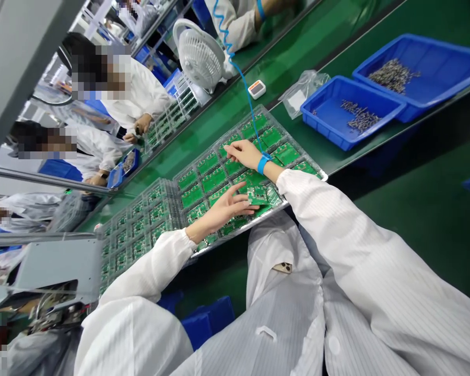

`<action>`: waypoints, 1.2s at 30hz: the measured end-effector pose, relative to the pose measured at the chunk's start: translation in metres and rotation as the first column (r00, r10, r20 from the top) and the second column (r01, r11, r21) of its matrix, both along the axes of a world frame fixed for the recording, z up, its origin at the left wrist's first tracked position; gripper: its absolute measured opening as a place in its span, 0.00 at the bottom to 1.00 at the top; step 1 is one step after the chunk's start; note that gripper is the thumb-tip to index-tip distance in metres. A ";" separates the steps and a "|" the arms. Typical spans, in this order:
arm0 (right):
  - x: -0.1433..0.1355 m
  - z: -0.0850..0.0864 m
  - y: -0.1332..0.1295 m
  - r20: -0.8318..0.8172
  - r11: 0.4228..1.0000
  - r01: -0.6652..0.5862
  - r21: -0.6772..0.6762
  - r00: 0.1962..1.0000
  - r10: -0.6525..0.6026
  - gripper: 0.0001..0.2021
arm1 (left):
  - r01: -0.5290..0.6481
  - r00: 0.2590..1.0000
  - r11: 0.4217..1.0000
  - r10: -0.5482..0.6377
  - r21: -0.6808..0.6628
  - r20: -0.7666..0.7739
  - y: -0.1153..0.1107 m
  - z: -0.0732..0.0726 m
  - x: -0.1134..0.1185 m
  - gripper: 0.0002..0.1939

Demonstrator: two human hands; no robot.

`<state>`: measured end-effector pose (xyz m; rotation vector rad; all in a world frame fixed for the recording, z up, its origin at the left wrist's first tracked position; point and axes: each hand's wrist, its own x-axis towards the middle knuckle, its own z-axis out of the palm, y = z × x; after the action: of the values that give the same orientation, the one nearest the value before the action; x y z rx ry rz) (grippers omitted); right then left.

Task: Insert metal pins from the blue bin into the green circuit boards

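My left hand [227,207] is low over the near side of a clear plastic tray [324,176], its fingers at the left edge of a green circuit board [257,195]. That board sits at an angle to the rows beneath it and appears gripped by the fingers. Over the tray's middle is my right hand [246,153], thumb and fingertips drawn together; whatever they pinch is too small to make out. A blue wrist strap [263,163] with a coiled cord circles my right wrist. Green boards [213,180] fill the tray's compartments around both hands.
Stacked trays of boards [139,222] stand at the left. To the right are two blue bins [350,133] [450,73] with small metal parts, a plastic bag [303,94] and a small white device [257,89]. A white fan [201,55] and co-workers [135,89] are across the bench.
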<state>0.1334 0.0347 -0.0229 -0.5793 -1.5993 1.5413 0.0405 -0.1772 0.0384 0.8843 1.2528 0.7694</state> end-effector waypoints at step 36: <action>-0.003 -0.004 0.001 0.069 0.997 0.014 0.069 0.997 -0.019 0.22 | 0.910 0.305 0.339 -0.164 0.237 -0.938 -0.005 -0.020 0.022 0.40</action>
<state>0.1304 0.0356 -0.0265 -0.6124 -1.6887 1.4619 0.0622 -0.1826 0.0181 2.5794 1.0608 0.1117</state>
